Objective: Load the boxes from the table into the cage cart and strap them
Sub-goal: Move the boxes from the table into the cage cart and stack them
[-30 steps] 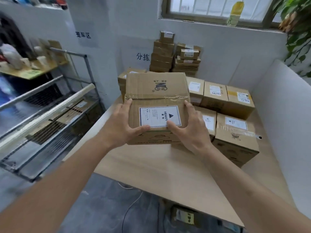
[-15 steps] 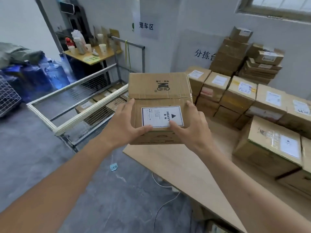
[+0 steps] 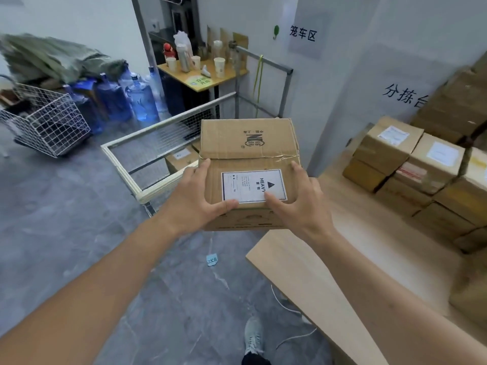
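Behind the held box [image 3: 247,164], the cage cart [image 3: 147,154] is half hidden.

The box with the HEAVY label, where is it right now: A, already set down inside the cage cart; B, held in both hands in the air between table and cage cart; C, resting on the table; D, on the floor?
B: the left hand and right hand grip the box by its sides, off the table edge and short of the cage cart.
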Tool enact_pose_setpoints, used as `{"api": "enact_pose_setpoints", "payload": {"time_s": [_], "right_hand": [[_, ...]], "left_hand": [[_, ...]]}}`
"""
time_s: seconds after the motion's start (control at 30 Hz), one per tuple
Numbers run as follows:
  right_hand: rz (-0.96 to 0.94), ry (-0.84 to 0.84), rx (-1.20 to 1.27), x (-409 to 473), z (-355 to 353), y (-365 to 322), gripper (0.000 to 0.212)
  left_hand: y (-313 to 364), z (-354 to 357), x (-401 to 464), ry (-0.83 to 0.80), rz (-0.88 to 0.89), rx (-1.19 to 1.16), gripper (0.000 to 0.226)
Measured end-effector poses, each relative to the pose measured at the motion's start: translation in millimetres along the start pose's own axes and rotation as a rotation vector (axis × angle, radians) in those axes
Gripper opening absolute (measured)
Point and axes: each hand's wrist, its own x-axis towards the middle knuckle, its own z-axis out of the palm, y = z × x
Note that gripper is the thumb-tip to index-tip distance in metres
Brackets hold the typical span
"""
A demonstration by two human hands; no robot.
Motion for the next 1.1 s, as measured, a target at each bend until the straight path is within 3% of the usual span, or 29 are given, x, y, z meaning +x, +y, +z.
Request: {"api": "enact_pose_setpoints", "payload": {"time_s": [0.67, 1.1], "right_hand": [[-0.078, -0.307, 0.079, 219, 136, -46, 0.094], [0.042, -0.269, 0.059, 339, 258, -114, 0.095]], "left_hand": [[-108, -33, 175, 0.026, -0.302, 0.054, 0.124], [-236, -81, 331, -0.125, -0.261, 0.01, 0.122]]}}
